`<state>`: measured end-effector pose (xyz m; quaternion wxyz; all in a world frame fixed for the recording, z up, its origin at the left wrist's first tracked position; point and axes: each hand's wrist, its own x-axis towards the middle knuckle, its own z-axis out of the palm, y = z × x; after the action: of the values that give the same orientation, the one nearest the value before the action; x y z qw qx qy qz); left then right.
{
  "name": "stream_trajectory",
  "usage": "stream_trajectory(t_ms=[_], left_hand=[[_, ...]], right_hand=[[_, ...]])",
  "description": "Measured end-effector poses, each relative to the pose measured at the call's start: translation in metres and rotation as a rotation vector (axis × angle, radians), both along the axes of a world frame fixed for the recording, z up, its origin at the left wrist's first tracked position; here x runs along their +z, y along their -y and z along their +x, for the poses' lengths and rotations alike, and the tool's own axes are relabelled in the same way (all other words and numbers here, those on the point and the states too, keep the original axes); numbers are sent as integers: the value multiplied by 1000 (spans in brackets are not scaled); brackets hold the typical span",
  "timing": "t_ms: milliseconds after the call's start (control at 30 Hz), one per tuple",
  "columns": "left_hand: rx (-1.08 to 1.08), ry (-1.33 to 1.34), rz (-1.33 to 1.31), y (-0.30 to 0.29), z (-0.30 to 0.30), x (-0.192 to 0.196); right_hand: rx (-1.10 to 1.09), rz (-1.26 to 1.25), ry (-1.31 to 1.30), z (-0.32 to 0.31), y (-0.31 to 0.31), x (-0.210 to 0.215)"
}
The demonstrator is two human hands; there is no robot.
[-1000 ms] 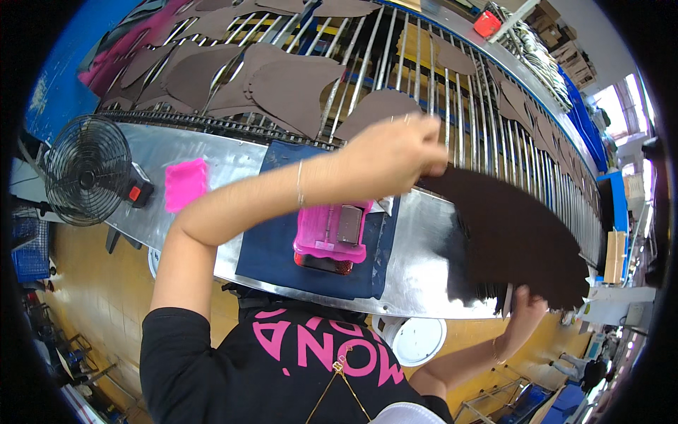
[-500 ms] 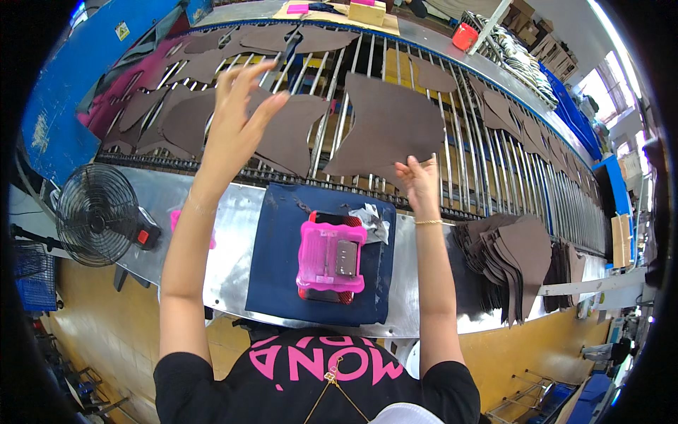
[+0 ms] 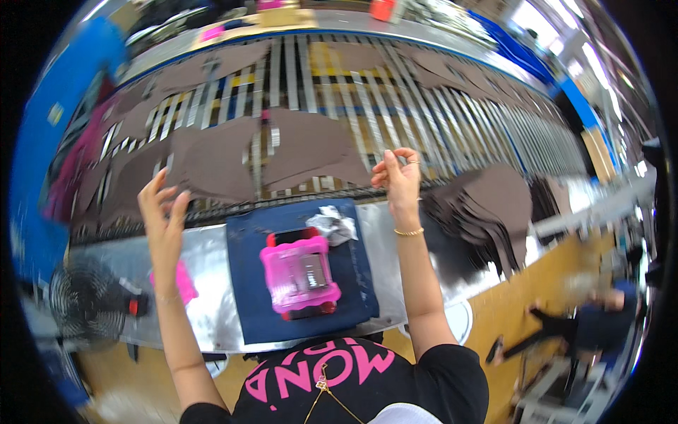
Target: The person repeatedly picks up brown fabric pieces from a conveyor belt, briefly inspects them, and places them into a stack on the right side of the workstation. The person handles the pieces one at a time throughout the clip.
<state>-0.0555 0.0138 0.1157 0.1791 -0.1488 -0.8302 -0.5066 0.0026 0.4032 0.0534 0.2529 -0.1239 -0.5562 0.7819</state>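
My left hand [image 3: 164, 215] is raised over the front edge of the rod conveyor, fingers apart and nothing in it. My right hand [image 3: 399, 180] hovers at the conveyor's near edge with fingers loosely bent and no piece visible in them. Just left of its fingertips lies a flat dark brown cut piece [image 3: 314, 150] on the metal rods [image 3: 364, 120]; whether they touch it is unclear. Another brown piece [image 3: 219, 159] lies beside it, nearer my left hand. A stack of similar brown pieces [image 3: 494, 201] sits on the metal ledge to the right. Motion blurs the picture.
Before me, a dark blue mat [image 3: 254, 304] bears a pink and red holder [image 3: 300, 275] and a crumpled silvery wrapper [image 3: 333, 225]. A fan [image 3: 85, 304] stands at left, near a pink item [image 3: 185, 281]. Another person [image 3: 600, 325] is at lower right.
My view has shifted. Both hands have drawn back toward me, the left further down and left. The brown piece by my right hand now lies flat on the rods beside the others.
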Motion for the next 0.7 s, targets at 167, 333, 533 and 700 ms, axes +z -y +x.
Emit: stream_trajectory(t_ms=[167,333,533,700], left_hand=[[-94,71,42,-14,-12,-20],[-212,89,19,-44,-17,-23],[-273,77,9,-58,-9,-23],[-274,81,-20,-50,-7,-22]], right_hand=[[-928,961,501,149,-123,64],[-1021,1118,1427,250,-201,45],[-1057,1229,1430,249,-207,31],[-1122,1302,1390,249,-200,40]])
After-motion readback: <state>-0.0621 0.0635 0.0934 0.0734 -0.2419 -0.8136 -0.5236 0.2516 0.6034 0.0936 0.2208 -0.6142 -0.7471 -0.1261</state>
